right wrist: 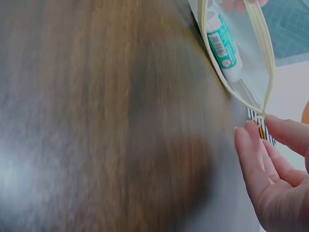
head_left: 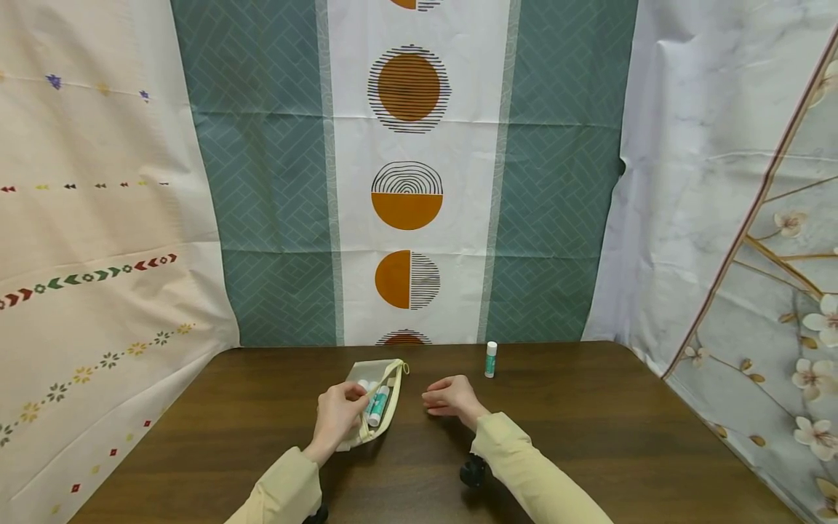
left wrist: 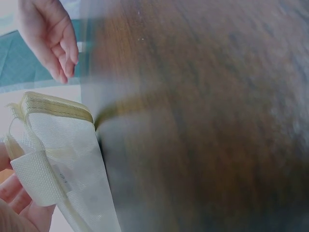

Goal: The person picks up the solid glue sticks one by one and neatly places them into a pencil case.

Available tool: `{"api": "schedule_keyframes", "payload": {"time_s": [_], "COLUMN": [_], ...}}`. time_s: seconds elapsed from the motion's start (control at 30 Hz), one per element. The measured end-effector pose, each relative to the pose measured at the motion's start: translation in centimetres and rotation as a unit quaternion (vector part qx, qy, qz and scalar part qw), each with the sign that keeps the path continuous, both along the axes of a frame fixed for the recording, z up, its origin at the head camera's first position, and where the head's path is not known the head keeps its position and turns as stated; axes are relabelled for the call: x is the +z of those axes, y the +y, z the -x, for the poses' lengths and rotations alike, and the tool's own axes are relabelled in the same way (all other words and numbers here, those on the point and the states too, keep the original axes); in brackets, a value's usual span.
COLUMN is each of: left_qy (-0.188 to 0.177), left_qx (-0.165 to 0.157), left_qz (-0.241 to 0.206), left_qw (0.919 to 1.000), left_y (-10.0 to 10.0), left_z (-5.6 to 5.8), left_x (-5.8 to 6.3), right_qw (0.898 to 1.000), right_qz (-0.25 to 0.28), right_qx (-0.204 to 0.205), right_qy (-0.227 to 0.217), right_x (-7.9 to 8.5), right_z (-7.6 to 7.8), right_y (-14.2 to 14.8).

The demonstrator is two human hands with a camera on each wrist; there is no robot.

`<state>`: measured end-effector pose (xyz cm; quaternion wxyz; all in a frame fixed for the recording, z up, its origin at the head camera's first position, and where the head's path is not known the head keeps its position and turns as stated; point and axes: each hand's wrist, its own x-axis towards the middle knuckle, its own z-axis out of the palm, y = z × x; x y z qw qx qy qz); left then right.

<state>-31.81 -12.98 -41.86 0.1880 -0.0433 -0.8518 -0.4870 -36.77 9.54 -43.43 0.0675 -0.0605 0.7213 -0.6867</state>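
A cream mesh zip pouch [head_left: 361, 371] lies at the middle left of the table, its zipped mouth gaping. White-and-teal glue sticks [head_left: 379, 405] are inside; one glue stick [right wrist: 223, 46] shows its barcode in the right wrist view. My left hand [head_left: 338, 416] pinches the pouch's near-left edge, by the fabric tab [left wrist: 38, 179]. To the right of the pouch, my right hand [head_left: 453, 399] hovers with bent, relaxed fingers and nothing between them. Another glue stick [head_left: 490, 360] stands upright on the table, behind and right of that hand.
The brown wooden table [head_left: 589, 422] reaches back to a hanging patterned cloth [head_left: 412, 218]. Further cloths hang along its left and right sides. A dark round object [head_left: 472, 471] sits below the right wrist.
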Motion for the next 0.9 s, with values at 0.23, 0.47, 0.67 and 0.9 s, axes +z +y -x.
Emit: {"api": "schedule_keyframes", "payload": {"time_s": [0.23,0.47,0.67,0.9], "left_qy": [0.0,-0.002,-0.004,-0.002], "left_qx": [0.003,0.003,0.003,0.0], "left_qz": [0.001,-0.001,-0.005,-0.008], "left_qw": [1.0,1.0,1.0,1.0], "left_y": [0.0,-0.1,-0.1,-0.1], "left_z": [0.0,0.1,0.1,0.2], "left_x": [-0.1,-0.2,-0.3,-0.3], "right_qw": [1.0,0.999,0.998,0.993], "right_qz": [-0.019,-0.012,-0.007,-0.047], "right_qx": [-0.007,-0.03,-0.058,-0.107], "right_qy": [-0.004,0.002,0.008,0.028], "right_x": [0.7,1.0,1.2,1.6], "right_z": [-0.5,-0.2,-0.1,-0.2], "right_y": [1.3,2.9,3.9,5.0]}}
